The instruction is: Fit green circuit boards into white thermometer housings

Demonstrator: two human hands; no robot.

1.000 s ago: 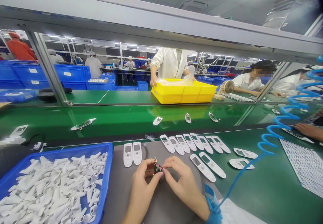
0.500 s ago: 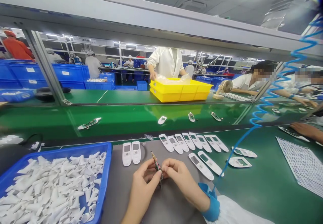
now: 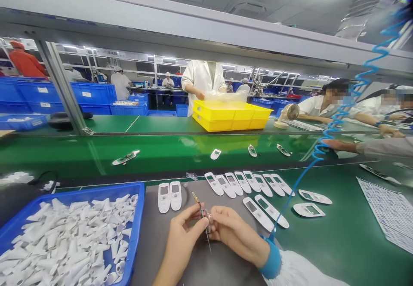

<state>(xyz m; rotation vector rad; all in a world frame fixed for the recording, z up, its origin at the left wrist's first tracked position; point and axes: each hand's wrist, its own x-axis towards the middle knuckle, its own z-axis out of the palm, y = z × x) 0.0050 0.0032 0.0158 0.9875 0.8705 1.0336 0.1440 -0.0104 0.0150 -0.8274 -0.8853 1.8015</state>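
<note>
PCB strip (image 3: 200, 208): narrow, gold-coloured end pointing to 11 o'clock, thin lead hanging toward 6. It sits just above the grey mat (image 3: 161, 247), bottom centre of my view, pinched between both hands.

Left hand (image 3: 180, 236): thumb + index closed on the strip's mid part, other fingers tucked under.
Right hand (image 3: 230, 230): fingertips closed on the same strip from the 3 o'clock side. Some small part at the pinch, too small to ID. Blue wrist strap (image 3: 271, 262) on that wrist; coiled blue cord (image 3: 338, 118) runs off to 1 o'clock.

Progress (my read only):
- One strip in hand, not in any housing.
- Pair of white housings (image 3: 164, 198) at 11 o'clock of the hands.
- Row of seven (image 3: 242, 182) at 1 and two more (image 3: 258, 213) at 3, all display side up, look closed.
- Open shells (image 3: 309, 210) further out at 3.
- Blue bin (image 3: 139, 208) at 9 is heaped w/ white caps (image 3: 64, 238), so lots of stock left.
- Can't tell which units are finished.

Surface/room:
- Green bench. Green conveyor belt (image 3: 167, 155) at 12 carries a few loose units (image 3: 125, 158).
- Beyond it a yellow crate (image 3: 232, 120), w/ a person in a white coat (image 3: 201, 77) working over it.
- Small fan (image 3: 290, 113) at 1, printed sheet (image 3: 387, 208) at 3.
- Co-worker's forearm (image 3: 371, 146) reaches over the belt at 2.
- Blue crates (image 3: 90, 94) stacked at 10; more people at far benches.
</note>
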